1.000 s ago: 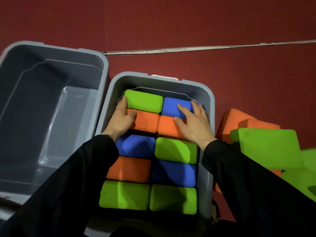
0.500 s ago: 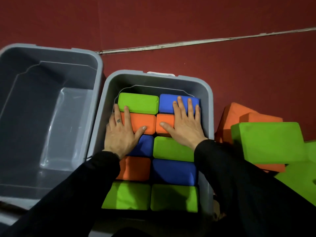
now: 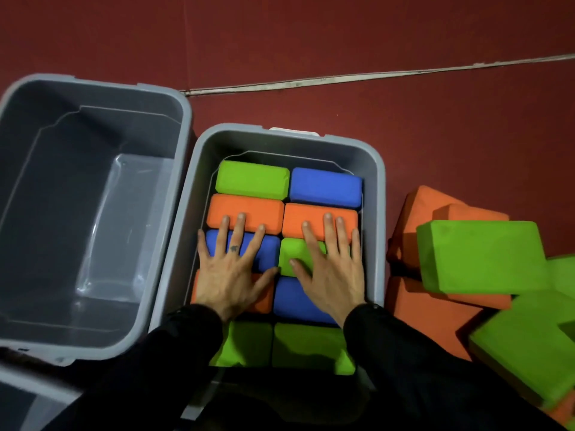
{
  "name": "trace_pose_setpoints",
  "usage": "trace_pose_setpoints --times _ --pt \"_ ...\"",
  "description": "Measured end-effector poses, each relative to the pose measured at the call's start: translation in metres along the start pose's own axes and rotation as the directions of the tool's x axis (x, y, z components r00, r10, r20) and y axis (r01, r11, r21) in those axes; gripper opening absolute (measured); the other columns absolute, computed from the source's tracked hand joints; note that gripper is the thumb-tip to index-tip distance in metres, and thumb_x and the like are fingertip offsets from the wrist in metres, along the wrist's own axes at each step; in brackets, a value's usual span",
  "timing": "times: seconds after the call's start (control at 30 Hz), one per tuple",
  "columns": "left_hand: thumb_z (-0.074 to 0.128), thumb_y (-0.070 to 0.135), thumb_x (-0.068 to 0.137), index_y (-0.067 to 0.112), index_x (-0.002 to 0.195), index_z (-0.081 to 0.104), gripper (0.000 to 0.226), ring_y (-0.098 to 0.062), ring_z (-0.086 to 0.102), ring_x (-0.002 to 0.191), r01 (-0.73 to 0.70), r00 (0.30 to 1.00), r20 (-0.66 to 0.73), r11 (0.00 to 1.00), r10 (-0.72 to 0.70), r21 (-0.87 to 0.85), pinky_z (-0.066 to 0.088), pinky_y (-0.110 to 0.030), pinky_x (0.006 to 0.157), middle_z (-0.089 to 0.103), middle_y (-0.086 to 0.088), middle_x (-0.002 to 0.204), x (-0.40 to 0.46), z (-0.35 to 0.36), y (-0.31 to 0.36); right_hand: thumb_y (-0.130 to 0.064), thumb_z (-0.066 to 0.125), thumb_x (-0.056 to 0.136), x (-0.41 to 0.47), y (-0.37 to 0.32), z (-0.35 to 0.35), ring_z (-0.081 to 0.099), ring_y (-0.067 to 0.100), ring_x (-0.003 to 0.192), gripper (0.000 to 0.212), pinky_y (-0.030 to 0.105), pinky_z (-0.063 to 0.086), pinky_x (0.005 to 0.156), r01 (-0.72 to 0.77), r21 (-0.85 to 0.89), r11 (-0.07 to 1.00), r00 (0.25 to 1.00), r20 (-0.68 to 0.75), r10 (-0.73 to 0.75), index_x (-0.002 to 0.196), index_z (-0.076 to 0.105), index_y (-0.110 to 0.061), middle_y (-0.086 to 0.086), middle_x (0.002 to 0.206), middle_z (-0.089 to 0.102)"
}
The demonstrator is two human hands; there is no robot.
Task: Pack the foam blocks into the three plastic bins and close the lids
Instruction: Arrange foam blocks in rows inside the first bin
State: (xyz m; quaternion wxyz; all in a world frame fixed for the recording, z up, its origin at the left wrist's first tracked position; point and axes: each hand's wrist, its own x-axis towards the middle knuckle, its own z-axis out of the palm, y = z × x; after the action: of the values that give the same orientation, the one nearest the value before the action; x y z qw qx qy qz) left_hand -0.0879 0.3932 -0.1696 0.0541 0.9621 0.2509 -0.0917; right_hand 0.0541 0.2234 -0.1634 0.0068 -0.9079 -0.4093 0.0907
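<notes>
Both hands lie flat with fingers spread, the left hand (image 3: 231, 272) and right hand (image 3: 329, 269) pressing the foam blocks (image 3: 252, 180) level inside the middle bin (image 3: 378, 194). Its layer looks full; next probably comes filling the empty bin (image 3: 183, 119) from the loose blocks (image 3: 479, 256) on the floor.

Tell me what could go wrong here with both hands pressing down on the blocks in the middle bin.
The left hand and right hand press flat on springy foam blocks; once released they may rebound. Then the middle bin might not take its lid. The loose pile could topple.
</notes>
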Motion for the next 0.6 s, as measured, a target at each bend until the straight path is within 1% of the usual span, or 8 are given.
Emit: trace_pose_setpoints --times 0.1,0.17,0.2,0.33,0.4,0.5,0.57,0.6 --pt "0.041 0.076 0.087 0.034 0.158 0.025 0.083 -0.035 0.011 0.154 0.026 0.998 -0.061 0.999 -0.029 -0.048 0.015 -0.07 0.114 0.017 -0.009 0.167 0.007 -0.002 0.003 -0.059 0.035 0.103 0.01 0.007 0.006 0.016 0.033 0.156 0.062 0.055 0.012 0.125 -0.007 0.043 0.999 0.996 -0.087 0.011 0.158 0.033 -0.029 0.013 0.168 0.021" --pt "0.042 0.075 0.088 0.034 0.156 0.029 0.081 -0.035 0.016 0.152 0.035 0.997 -0.073 0.998 -0.039 -0.052 0.017 -0.068 0.114 0.022 -0.009 0.165 0.005 -0.001 0.005 -0.054 0.038 0.105 0.009 0.007 0.012 0.023 0.034 0.154 0.056 0.055 0.014 0.124 -0.003 0.078 0.997 0.989 -0.149 0.015 0.154 0.043 -0.027 0.011 0.165 0.03" --pt "0.041 0.075 0.089 0.033 0.156 0.03 0.08 -0.035 0.018 0.152 0.037 0.996 -0.076 0.998 -0.04 -0.046 0.017 -0.067 0.115 0.023 -0.009 0.165 0.004 -0.002 0.006 -0.053 0.038 0.106 0.008 0.006 0.012 0.024 0.034 0.153 0.055 0.056 0.014 0.124 0.002 0.074 0.997 0.987 -0.158 0.009 0.153 0.044 -0.026 0.011 0.165 0.031" --pt "0.035 0.07 0.095 0.025 0.155 0.035 0.075 -0.035 0.024 0.151 0.014 0.997 -0.074 1.0 -0.014 0.0 0.012 -0.066 0.118 0.028 -0.015 0.163 -0.002 -0.008 0.006 -0.058 0.034 0.104 0.006 0.007 0.001 0.015 0.034 0.155 0.062 0.055 0.008 0.126 0.016 0.064 0.998 0.999 -0.044 -0.013 0.158 0.033 -0.026 0.011 0.168 0.022" --pt "0.033 0.066 0.096 0.022 0.154 0.037 0.073 -0.035 0.024 0.151 -0.023 0.997 -0.068 1.0 0.025 0.018 0.012 -0.065 0.118 0.028 -0.017 0.162 -0.013 -0.01 0.005 -0.056 0.036 0.104 -0.005 0.01 -0.005 0.019 0.033 0.154 0.061 0.054 0.009 0.126 0.027 0.084 0.996 0.998 -0.056 -0.022 0.155 0.039 -0.024 0.012 0.166 0.027" --pt "0.036 0.062 0.097 0.02 0.151 0.044 0.069 -0.036 0.028 0.149 -0.126 0.986 -0.109 0.992 0.125 -0.01 0.019 -0.067 0.116 0.031 -0.016 0.161 -0.044 -0.008 0.006 -0.051 0.039 0.104 -0.034 0.002 -0.007 0.025 0.031 0.153 0.057 0.052 0.014 0.125 0.064 0.136 0.989 0.994 -0.098 -0.051 0.152 0.045 -0.02 0.011 0.164 0.032" --pt "0.037 0.065 0.097 0.021 0.151 0.044 0.07 -0.036 0.028 0.149 -0.188 0.976 -0.11 0.982 0.186 -0.005 0.019 -0.07 0.114 0.03 -0.014 0.162 -0.068 -0.001 0.006 -0.052 0.038 0.105 -0.056 -0.01 -0.002 0.022 0.031 0.154 0.06 0.053 0.016 0.125 0.07 0.163 0.984 0.994 -0.089 -0.056 0.156 0.039 -0.02 0.01 0.166 0.027" --pt "0.037 0.069 0.095 0.022 0.153 0.04 0.075 -0.036 0.025 0.151 -0.2 0.976 -0.084 0.98 0.199 0.001 0.016 -0.071 0.114 0.027 -0.013 0.164 -0.078 0.001 0.007 -0.053 0.038 0.104 -0.067 -0.016 0.001 0.019 0.031 0.155 0.062 0.053 0.016 0.125 0.061 0.176 0.983 0.995 -0.084 -0.046 0.158 0.035 -0.021 0.01 0.167 0.023"
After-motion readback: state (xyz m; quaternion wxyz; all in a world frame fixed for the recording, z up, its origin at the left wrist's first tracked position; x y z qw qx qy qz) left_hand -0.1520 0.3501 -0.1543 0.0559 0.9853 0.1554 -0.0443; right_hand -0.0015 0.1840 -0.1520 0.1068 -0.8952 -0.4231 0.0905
